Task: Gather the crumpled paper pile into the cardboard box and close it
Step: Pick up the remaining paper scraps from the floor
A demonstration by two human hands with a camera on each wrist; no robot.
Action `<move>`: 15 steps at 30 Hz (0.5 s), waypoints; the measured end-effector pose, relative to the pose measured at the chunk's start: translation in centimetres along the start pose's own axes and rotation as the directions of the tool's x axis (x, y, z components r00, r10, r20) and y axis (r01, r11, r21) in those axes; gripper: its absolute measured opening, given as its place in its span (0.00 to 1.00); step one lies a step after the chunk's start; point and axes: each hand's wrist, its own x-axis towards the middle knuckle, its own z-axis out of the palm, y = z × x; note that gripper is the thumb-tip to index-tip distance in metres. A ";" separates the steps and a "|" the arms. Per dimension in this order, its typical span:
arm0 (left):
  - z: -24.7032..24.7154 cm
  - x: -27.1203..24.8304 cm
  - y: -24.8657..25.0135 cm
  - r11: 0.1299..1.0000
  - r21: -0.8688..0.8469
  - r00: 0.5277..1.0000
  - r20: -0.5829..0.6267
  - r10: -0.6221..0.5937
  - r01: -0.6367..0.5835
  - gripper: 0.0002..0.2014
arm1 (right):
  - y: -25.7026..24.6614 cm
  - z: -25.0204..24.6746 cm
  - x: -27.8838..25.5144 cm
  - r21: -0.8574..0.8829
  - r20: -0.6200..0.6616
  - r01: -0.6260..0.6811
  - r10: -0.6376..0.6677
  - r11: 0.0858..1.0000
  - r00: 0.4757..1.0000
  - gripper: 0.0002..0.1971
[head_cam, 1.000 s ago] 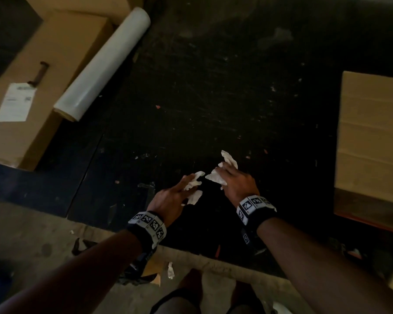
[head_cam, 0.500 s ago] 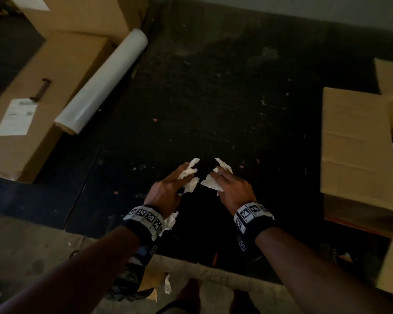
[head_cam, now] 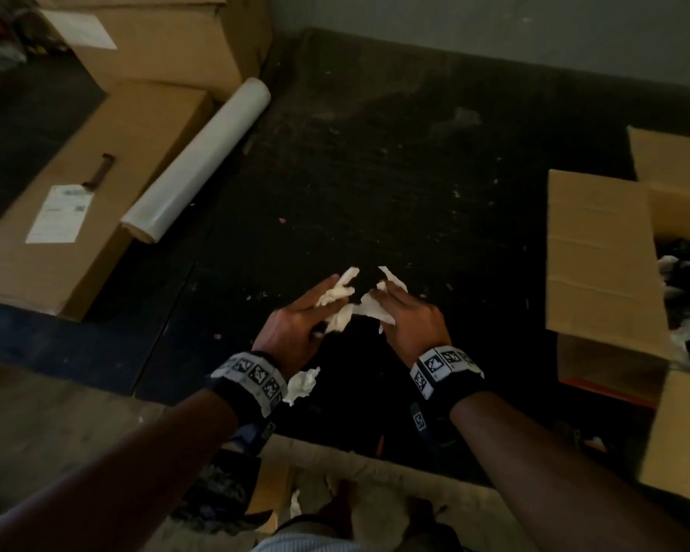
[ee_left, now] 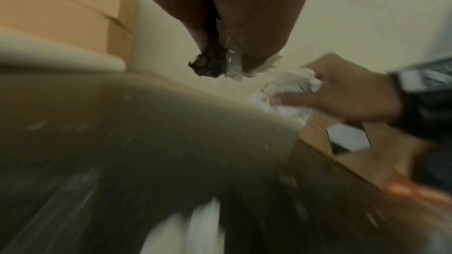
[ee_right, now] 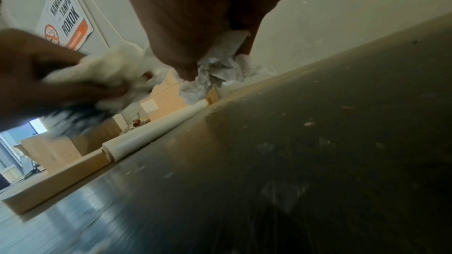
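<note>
Both hands are lifted above the dark floor mat (head_cam: 395,173), each full of crumpled paper. My left hand (head_cam: 299,316) grips white scraps (head_cam: 337,296) and a dark scrap (ee_left: 208,63); more white paper (head_cam: 301,384) sticks out under its wrist. My right hand (head_cam: 409,318) grips a white wad (head_cam: 375,308), plain in the right wrist view (ee_right: 220,67). The open cardboard box (head_cam: 598,256) stands at the right edge, flaps up, with crumpled black and white paper (head_cam: 682,280) inside.
A white film roll (head_cam: 200,157) lies at the left against long closed cartons (head_cam: 84,201). A bigger carton (head_cam: 168,37) stands behind them. A grey wall runs along the back. Small paper bits (head_cam: 295,507) lie near my feet on the concrete floor.
Both hands have risen from the mat with the paper and come closer together. My view has swung right, so the open box shows its inside.
</note>
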 end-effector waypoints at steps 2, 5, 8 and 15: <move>1.7 -3.1 -0.8 1.000 0.008 1.000 0.011 -0.020 0.020 0.36 | -0.3 1.0 -0.5 0.029 -0.006 -0.001 0.002 1.000 1.000 0.27; 4.4 -7.2 -2.4 0.995 0.048 0.995 0.047 -0.092 0.089 0.40 | -0.6 2.4 -1.3 0.058 -0.004 -0.009 0.009 0.998 1.000 0.27; 6.6 -9.9 -3.8 0.989 0.065 0.979 0.142 -0.144 0.135 0.38 | -0.7 3.5 -1.8 0.061 -0.012 -0.005 0.005 0.998 1.000 0.27; 9.4 -10.7 -4.7 0.995 0.074 0.983 0.164 -0.083 0.071 0.46 | -0.7 4.1 -2.1 0.061 0.035 -0.010 0.008 0.998 0.999 0.26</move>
